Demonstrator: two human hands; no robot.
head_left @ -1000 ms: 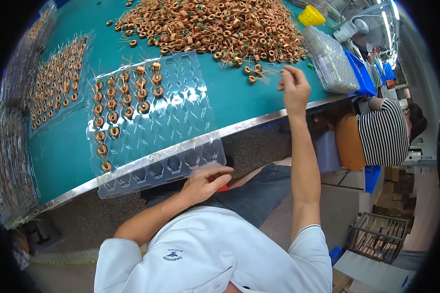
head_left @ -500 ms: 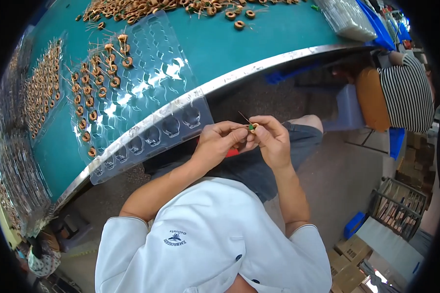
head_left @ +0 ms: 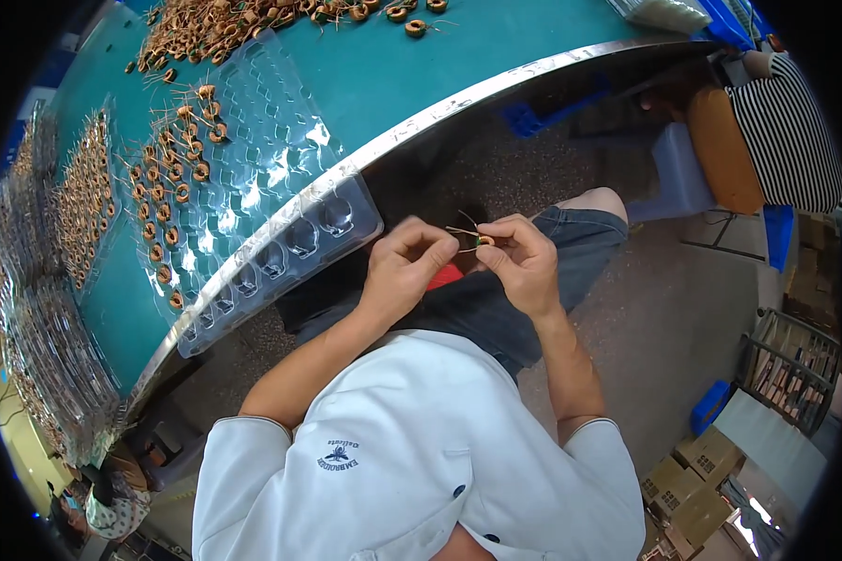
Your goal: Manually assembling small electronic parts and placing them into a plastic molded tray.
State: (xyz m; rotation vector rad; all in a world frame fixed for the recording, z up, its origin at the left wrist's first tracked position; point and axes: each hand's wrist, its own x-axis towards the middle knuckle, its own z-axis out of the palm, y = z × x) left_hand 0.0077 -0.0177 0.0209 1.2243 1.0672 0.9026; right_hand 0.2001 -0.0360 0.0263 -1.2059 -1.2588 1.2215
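Apparently, the right hand pinches a small copper coil.

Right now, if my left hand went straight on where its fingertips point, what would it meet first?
Your left hand would likely meet the wire leads of the copper coil in your right hand, though depth is hard to judge.
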